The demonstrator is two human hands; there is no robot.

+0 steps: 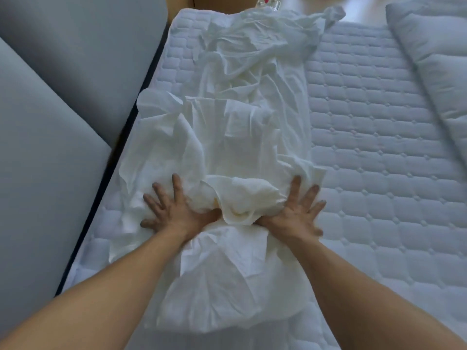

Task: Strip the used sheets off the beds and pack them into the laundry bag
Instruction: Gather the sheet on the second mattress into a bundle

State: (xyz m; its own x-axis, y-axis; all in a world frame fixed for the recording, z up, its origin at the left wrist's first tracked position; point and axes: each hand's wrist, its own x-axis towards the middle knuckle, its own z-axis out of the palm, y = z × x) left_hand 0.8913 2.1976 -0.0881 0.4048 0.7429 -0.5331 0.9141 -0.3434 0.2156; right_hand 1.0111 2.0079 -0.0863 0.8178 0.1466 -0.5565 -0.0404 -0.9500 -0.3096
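White cotton-like cloth makes up the one crumpled sheet (242, 117), which lies in a long strip down the left side of the bed, from the far edge to the near edge. One quilted mattress (379, 147) carries it, bare on its right half. One folded duvet (434, 59) lies along the right edge. Two grey padded panels (50, 122) stand beside the left edge. Past the far edge sits a small, blurred object (269, 2), possibly clear plastic with a red mark. The left hand (174, 213) and right hand (295, 213) press flat on the sheet, each grip spread wide, with a bunched fold (247, 198) between the thumbs.
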